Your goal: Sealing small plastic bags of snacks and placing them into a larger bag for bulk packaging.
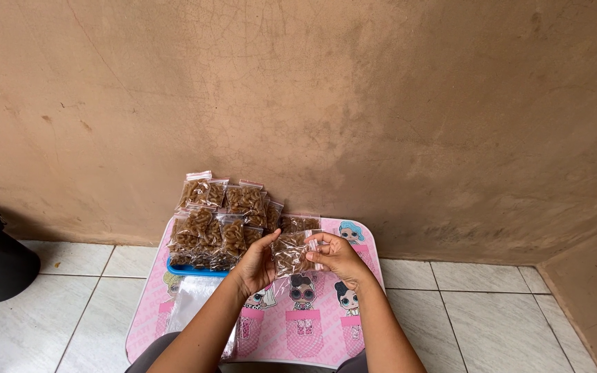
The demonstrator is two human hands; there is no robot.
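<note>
both hands, left hand (256, 266) and right hand (336, 254), pinching the small snack bag (293, 253) by its edges: a loose grip could drop it onto the pink table (326, 324).

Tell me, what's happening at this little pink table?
A person holds a small clear bag of brown snack pieces between the left hand and right hand, above a pink table. A pile of filled bags sits in a blue tray against the wall. Empty clear bags lie at the table's left.

Both hands, left (256, 266) and right (336, 257), pinch small snack bag (291, 253) over pink table (326, 331) (filled bags (222, 217) stacked behind).
</note>
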